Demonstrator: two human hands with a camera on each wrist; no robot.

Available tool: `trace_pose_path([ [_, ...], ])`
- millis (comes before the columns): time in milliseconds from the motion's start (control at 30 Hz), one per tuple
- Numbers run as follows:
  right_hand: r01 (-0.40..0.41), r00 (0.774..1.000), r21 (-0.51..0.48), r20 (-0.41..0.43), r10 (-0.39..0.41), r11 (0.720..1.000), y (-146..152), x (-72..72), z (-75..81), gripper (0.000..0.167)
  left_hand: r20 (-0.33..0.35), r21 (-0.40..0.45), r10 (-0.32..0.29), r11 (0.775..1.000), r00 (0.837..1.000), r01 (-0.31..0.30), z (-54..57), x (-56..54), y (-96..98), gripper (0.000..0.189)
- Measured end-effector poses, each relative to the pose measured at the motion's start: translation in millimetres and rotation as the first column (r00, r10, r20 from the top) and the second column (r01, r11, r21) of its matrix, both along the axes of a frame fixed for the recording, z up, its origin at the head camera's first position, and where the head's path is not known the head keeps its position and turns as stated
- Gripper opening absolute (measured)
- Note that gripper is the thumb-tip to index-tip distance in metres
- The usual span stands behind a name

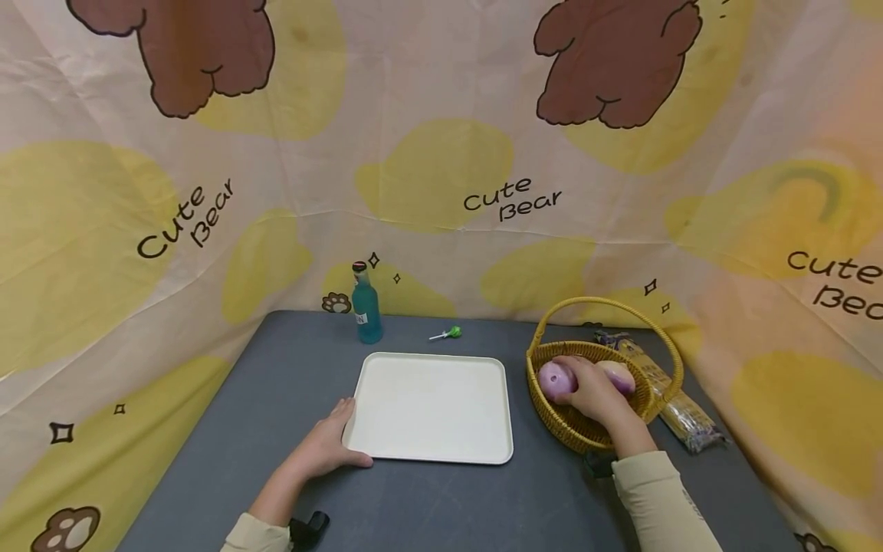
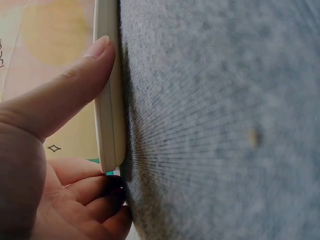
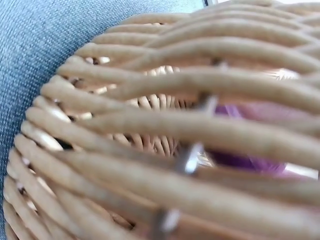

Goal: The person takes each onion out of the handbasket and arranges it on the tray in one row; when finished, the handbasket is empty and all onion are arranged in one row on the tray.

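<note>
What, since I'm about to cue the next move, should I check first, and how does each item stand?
1. Right hand on the round purple vegetable: ok, in contact.
2. Yellow-brown woven basket: ok, upright, its arched handle raised.
3. Firmness of the hold: cannot tell; basket weave fills most of the right wrist view.
4. Vegetable clear of the basket: not ok, it sits inside.
5. Left hand at the white rectangular tray: ok, against its near left corner.
6. Blue-green, dark-capped bottle: ok, upright, apart from the tray.

1 high head view, forward and down; 2 wrist close-ups, left at shared tray point(image 1: 431, 406), right at shared basket point(image 1: 549, 418).
</note>
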State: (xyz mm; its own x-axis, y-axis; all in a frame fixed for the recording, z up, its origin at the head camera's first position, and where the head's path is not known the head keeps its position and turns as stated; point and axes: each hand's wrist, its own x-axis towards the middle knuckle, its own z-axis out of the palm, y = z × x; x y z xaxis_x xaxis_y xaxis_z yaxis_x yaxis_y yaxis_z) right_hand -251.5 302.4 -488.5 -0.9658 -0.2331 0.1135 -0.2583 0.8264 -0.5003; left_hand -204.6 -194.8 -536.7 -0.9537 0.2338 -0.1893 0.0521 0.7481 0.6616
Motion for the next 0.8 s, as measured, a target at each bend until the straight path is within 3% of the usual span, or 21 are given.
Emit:
trace_pose_path([
  [200,-0.007,0.998,-0.051,-0.066,0.003,0.999,4.4,4.7,2.9,0.067,0.003,-0.003,-0.005,1.000,1.000,0.005,-0.8,0.2,-0.3,0.127],
  [500,0.075,0.984,-0.051,-0.159,-0.082,0.996,4.1,16.6,25.9,0.070,0.014,0.003,-0.004,1.000,1.000,0.004,-4.1,-0.6,-2.3,0.127],
  [800,0.030,0.979,-0.097,-0.197,-0.049,0.995,-4.8,22.6,42.3,0.071,0.021,0.008,-0.002,1.000,1.000,0.002,-0.9,-0.4,-1.1,0.127],
])
